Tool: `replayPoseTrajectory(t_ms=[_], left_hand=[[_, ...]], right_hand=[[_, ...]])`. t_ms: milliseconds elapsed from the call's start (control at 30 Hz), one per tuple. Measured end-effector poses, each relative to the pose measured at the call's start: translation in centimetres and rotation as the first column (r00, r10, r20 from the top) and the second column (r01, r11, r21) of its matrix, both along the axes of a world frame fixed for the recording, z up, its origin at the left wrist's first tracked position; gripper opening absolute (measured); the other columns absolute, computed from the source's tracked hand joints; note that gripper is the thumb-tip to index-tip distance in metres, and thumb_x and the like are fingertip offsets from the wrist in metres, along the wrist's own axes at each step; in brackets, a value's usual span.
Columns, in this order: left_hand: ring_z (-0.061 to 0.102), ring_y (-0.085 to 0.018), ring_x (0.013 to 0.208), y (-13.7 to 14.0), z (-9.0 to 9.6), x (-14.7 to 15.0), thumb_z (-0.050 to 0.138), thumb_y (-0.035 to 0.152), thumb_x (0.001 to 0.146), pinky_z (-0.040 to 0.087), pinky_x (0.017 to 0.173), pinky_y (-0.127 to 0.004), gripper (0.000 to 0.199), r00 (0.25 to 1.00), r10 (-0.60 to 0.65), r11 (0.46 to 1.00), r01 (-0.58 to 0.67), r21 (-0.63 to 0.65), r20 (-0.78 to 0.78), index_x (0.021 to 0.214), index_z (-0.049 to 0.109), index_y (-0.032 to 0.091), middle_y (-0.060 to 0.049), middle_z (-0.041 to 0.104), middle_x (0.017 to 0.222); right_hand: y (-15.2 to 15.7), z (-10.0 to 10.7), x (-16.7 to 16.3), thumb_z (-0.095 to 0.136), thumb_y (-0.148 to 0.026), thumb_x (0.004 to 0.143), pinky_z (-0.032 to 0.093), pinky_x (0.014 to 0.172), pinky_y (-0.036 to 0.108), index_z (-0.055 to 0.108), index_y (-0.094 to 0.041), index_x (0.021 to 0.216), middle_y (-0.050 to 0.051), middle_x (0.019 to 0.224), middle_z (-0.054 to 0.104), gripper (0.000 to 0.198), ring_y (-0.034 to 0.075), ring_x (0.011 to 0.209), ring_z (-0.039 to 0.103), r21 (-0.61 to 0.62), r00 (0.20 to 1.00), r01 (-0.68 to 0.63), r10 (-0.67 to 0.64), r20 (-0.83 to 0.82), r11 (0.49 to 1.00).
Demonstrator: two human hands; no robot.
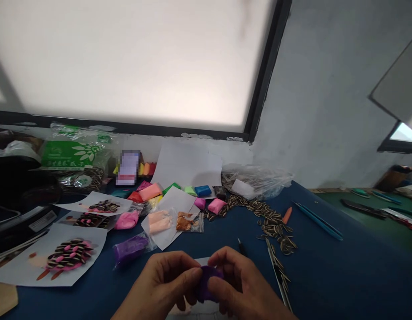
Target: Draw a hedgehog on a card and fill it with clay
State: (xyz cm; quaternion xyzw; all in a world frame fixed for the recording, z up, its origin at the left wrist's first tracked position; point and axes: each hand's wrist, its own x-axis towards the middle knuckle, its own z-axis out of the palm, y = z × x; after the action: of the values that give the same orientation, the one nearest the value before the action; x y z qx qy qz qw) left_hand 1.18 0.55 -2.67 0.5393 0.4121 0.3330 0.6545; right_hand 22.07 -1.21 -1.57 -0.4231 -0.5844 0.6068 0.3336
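A flattened lump of purple modelling clay (206, 286) is pinched between both hands near the bottom centre. My left hand (169, 280) grips its left edge with thumb and fingers. On the opposite side, my right hand (235, 280) presses its thumb onto the clay's face while the fingers curl behind. Beneath the hands lies a white paper (206, 311), mostly covered, with a pale peach patch on it. An open packet of purple clay (132, 249) rests to the left of my left hand. A black pen (242, 246) points out beyond my right hand.
Printed pictures of a seed-covered figure (69, 258) lie at left. Coloured clay packets (159, 221) cluster mid-table. Sunflower seeds (269, 218) spill from a clear plastic bag (259, 180). Blue tweezers (317, 220) are at right; a metal tool (278, 275) lies beside my right hand.
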Motion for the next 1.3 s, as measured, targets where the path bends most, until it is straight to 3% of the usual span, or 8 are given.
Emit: replayPoseTrajectory(t_ms=[167,400,533,633,833,1000,1167,1300], left_hand=[[0.063,-0.016,0.063,0.0,-0.3,-0.1,0.084,0.068,0.076,0.048,0.06,-0.025,0.054,0.998,0.05,0.999,-0.049,-0.01,0.025,0.094,0.078,0.017,0.0,0.074,0.07],[0.065,-0.017,0.068,-0.6,0.0,0.1,0.087,0.058,0.078,0.049,0.064,-0.026,0.047,0.998,0.034,0.997,-0.03,-0.069,0.052,0.101,0.08,0.018,-0.001,0.076,0.076],[0.063,-0.015,0.063,-0.6,0.0,0.3,0.087,0.054,0.079,0.047,0.061,-0.025,0.04,0.997,-0.057,0.998,0.058,-0.016,0.05,0.087,0.08,0.015,-0.001,0.073,0.069],[0.06,-0.015,0.061,-0.4,0.0,0.2,0.082,0.06,0.083,0.046,0.059,-0.024,0.045,0.999,-0.021,0.999,0.02,0.029,0.036,0.082,0.078,0.015,-0.001,0.072,0.067],[0.061,-0.014,0.066,-0.4,0.2,0.1,0.089,0.057,0.076,0.047,0.062,-0.024,0.045,0.998,-0.018,0.999,0.021,-0.042,0.066,0.098,0.079,0.019,0.0,0.075,0.078],[0.059,-0.014,0.059,-0.1,-0.1,0.1,0.087,0.061,0.075,0.046,0.059,-0.025,0.046,0.998,-0.02,0.999,0.022,-0.041,0.051,0.083,0.078,0.016,0.001,0.068,0.064],[0.06,-0.014,0.057,-0.3,0.5,0.5,0.09,0.058,0.071,0.045,0.057,-0.025,0.045,0.998,0.034,0.997,-0.03,-0.077,0.054,0.083,0.078,0.016,0.002,0.068,0.065],[0.058,-0.014,0.057,-0.4,0.4,0.7,0.089,0.051,0.072,0.043,0.057,-0.024,0.037,0.998,0.018,0.996,-0.012,-0.087,0.068,0.081,0.078,0.016,0.003,0.066,0.063]], right_hand=[[0.3,0.2,-0.2,0.079,-0.054,0.078,0.038,0.057,0.025,0.065,-0.015,0.088,0.0,0.073,0.058,0.042,0.012,0.061,0.048,-0.129,0.998,-0.052,0.057,0.039,0.99],[0.0,0.8,-0.5,0.075,-0.027,0.076,0.042,0.065,0.026,0.066,-0.016,0.079,0.002,0.074,0.068,0.015,0.017,0.073,0.063,-0.087,0.998,-0.049,0.052,0.032,0.995],[-0.2,1.1,-0.7,0.079,-0.028,0.073,0.042,0.063,0.025,0.065,-0.016,0.076,0.003,0.073,0.069,0.018,0.018,0.072,0.063,-0.149,0.997,-0.041,0.051,0.064,0.988],[0.1,1.0,-0.6,0.077,-0.037,0.073,0.043,0.058,0.024,0.067,-0.015,0.082,0.003,0.073,0.067,0.026,0.014,0.062,0.058,-0.15,0.996,-0.024,0.037,0.085,0.988],[0.1,0.8,-0.5,0.074,-0.038,0.081,0.041,0.054,0.022,0.069,-0.014,0.08,0.003,0.07,0.067,0.025,0.011,0.057,0.055,-0.102,0.99,-0.059,0.072,0.125,0.993],[-0.4,0.8,-0.1,0.072,-0.031,0.087,0.046,0.06,0.024,0.075,-0.016,0.1,0.005,0.084,0.073,0.02,0.016,0.069,0.063,0.167,0.978,-0.001,-0.033,0.204,0.986],[-0.3,0.1,0.3,0.061,-0.023,0.095,0.053,0.065,0.026,0.074,-0.023,0.124,0.01,0.104,0.073,0.031,0.02,0.083,0.07,0.49,0.984,-0.03,-0.059,0.166,0.871],[0.0,-0.3,0.2,0.056,-0.023,0.099,0.055,0.063,0.029,0.075,-0.022,0.124,0.013,0.104,0.075,0.032,0.023,0.085,0.072,0.554,0.984,-0.076,-0.028,0.177,0.829]])
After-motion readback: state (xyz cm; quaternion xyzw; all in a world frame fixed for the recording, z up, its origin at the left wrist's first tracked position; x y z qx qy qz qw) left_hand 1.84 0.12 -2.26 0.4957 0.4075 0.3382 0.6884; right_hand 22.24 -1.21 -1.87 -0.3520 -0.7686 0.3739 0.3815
